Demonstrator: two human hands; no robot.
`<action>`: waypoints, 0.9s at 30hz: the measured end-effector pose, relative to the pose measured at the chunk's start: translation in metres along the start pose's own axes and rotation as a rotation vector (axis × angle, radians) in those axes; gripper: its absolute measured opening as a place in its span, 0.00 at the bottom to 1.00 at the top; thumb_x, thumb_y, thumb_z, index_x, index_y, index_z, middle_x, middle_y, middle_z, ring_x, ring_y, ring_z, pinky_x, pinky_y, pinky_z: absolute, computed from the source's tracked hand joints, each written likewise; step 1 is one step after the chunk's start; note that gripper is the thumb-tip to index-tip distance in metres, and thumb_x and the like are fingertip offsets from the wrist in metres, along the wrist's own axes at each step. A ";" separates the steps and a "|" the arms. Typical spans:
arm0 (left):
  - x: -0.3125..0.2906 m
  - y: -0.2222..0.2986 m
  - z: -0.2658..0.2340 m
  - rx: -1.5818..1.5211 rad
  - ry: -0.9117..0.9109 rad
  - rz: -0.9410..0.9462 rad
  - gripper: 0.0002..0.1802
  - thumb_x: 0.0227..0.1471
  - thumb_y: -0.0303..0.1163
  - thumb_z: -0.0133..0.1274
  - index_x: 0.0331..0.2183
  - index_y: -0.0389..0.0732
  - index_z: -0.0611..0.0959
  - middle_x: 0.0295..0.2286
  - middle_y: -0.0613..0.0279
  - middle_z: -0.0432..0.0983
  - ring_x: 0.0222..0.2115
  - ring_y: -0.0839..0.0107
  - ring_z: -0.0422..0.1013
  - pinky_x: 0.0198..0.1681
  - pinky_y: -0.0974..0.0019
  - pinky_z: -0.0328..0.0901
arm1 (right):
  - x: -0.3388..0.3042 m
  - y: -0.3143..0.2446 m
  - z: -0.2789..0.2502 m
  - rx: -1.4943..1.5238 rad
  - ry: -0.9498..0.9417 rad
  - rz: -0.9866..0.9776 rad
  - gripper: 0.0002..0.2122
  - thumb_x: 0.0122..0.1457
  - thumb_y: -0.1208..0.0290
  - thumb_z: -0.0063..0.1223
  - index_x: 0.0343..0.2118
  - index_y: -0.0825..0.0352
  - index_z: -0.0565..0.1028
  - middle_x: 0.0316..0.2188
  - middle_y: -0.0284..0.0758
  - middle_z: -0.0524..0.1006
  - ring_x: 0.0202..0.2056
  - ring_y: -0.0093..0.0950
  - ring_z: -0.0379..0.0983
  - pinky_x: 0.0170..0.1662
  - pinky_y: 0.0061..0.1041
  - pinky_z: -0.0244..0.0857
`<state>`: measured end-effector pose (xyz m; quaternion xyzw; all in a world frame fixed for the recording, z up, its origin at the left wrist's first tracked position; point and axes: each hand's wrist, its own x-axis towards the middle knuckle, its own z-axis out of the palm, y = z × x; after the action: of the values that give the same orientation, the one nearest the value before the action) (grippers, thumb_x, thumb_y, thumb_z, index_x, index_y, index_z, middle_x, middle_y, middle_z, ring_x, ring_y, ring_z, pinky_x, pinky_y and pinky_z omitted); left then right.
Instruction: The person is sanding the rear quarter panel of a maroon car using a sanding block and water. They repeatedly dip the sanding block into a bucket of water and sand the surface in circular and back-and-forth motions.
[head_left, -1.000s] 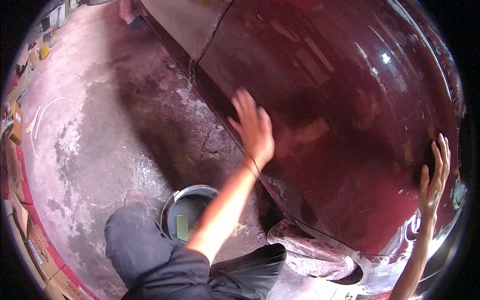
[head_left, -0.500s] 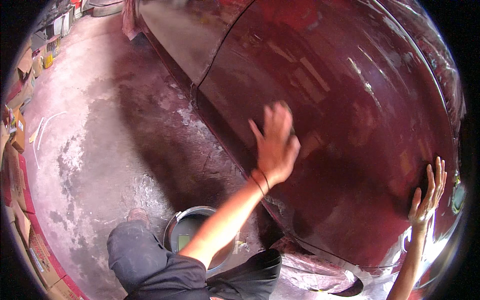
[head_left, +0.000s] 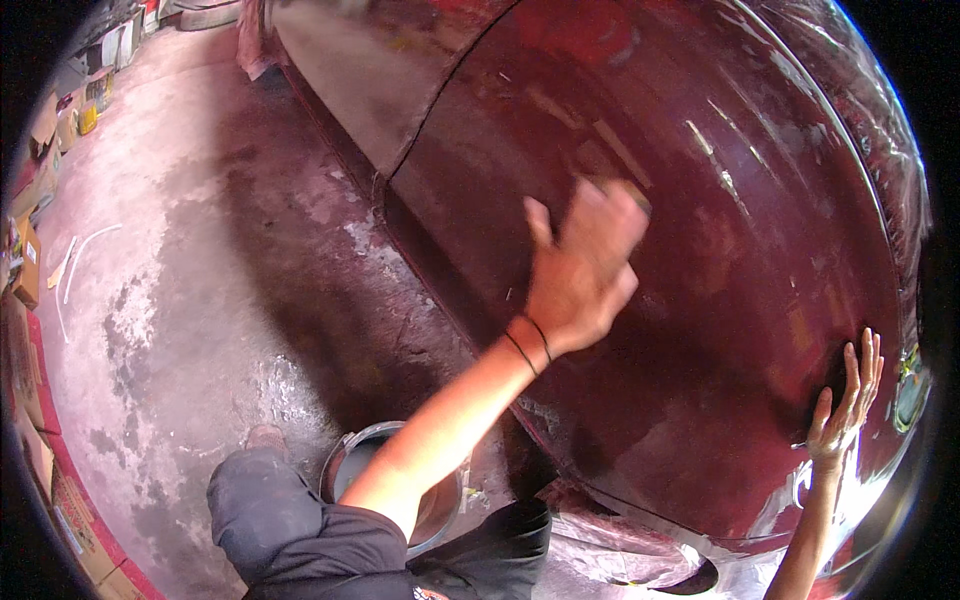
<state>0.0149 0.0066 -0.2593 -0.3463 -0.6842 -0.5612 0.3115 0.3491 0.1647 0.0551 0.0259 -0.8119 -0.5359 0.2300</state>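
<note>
A dark red car door (head_left: 690, 400), dull and wet-looking with pale streaks, fills the right half. Over its middle is my left hand (head_left: 588, 265), fingers bunched and smeared by motion, with a thin dark band round the wrist. A dark edge shows just past those fingertips; whatever lies under the hand is hidden, so its kind cannot be told. Farther right, my right hand (head_left: 845, 405) rests flat against the panel near a bright reflection, fingers stretched out and holding nothing. Below my left forearm stands a bucket (head_left: 440, 520) of greyish water, partly covered by the arm.
Stained concrete floor (head_left: 170, 300) stretches along the left, with thin white strips (head_left: 85, 255) lying on it. Cardboard boxes (head_left: 75, 500) line the left rim. Crumpled plastic sheeting (head_left: 620, 550) covers part of the car near the wheel. My bent knee (head_left: 255, 510) is beside the bucket.
My left hand has slid to the right across the door panel. My right hand stays flat on the panel. The whole view has shifted slightly.
</note>
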 end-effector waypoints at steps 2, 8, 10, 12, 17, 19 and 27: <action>0.039 -0.056 -0.008 0.037 0.198 -0.132 0.37 0.74 0.49 0.33 0.76 0.46 0.54 0.77 0.52 0.42 0.77 0.48 0.36 0.72 0.22 0.25 | -0.004 0.000 -0.002 0.008 -0.003 0.009 0.26 0.76 0.56 0.38 0.71 0.65 0.66 0.74 0.50 0.62 0.75 0.51 0.54 0.76 0.57 0.43; 0.074 -0.060 -0.036 -0.058 0.241 -0.247 0.36 0.75 0.54 0.30 0.77 0.52 0.54 0.77 0.62 0.42 0.78 0.53 0.34 0.71 0.22 0.22 | 0.016 -0.014 -0.001 0.037 0.043 0.034 0.26 0.74 0.58 0.39 0.70 0.65 0.66 0.74 0.50 0.62 0.75 0.52 0.54 0.76 0.57 0.43; 0.018 0.021 -0.004 -0.081 0.046 -0.013 0.35 0.74 0.52 0.34 0.75 0.52 0.59 0.77 0.61 0.45 0.78 0.53 0.36 0.71 0.21 0.22 | -0.001 -0.009 0.000 0.032 0.008 0.025 0.26 0.74 0.58 0.39 0.70 0.65 0.66 0.74 0.50 0.62 0.75 0.52 0.54 0.76 0.57 0.43; -0.009 0.059 0.000 -0.184 -0.074 0.177 0.35 0.71 0.50 0.38 0.73 0.51 0.64 0.76 0.59 0.49 0.77 0.51 0.39 0.70 0.19 0.22 | 0.005 -0.009 0.001 0.035 0.024 0.026 0.26 0.74 0.58 0.39 0.70 0.65 0.66 0.74 0.50 0.62 0.75 0.52 0.54 0.76 0.57 0.43; 0.057 -0.032 -0.018 -0.066 0.201 -0.112 0.35 0.74 0.48 0.32 0.75 0.48 0.59 0.76 0.55 0.44 0.78 0.49 0.35 0.70 0.19 0.25 | -0.003 -0.003 -0.002 -0.009 0.000 0.023 0.26 0.75 0.58 0.38 0.71 0.65 0.66 0.74 0.50 0.62 0.75 0.51 0.54 0.77 0.56 0.43; 0.097 -0.112 -0.045 -0.154 0.244 -0.281 0.36 0.77 0.53 0.27 0.77 0.50 0.50 0.78 0.58 0.37 0.78 0.53 0.32 0.71 0.22 0.23 | 0.007 -0.002 -0.004 0.006 0.042 0.011 0.26 0.76 0.56 0.38 0.71 0.65 0.66 0.74 0.49 0.62 0.75 0.51 0.55 0.76 0.57 0.43; -0.055 0.031 0.013 -0.068 -0.059 -0.131 0.39 0.72 0.47 0.35 0.76 0.43 0.53 0.77 0.52 0.39 0.77 0.44 0.32 0.71 0.21 0.24 | 0.003 -0.002 0.005 0.007 0.053 -0.002 0.26 0.77 0.55 0.36 0.70 0.65 0.67 0.73 0.49 0.63 0.75 0.51 0.56 0.76 0.58 0.45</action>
<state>0.0715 0.0163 -0.2890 -0.3276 -0.6948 -0.5928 0.2417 0.3442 0.1673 0.0523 0.0419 -0.8073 -0.5326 0.2508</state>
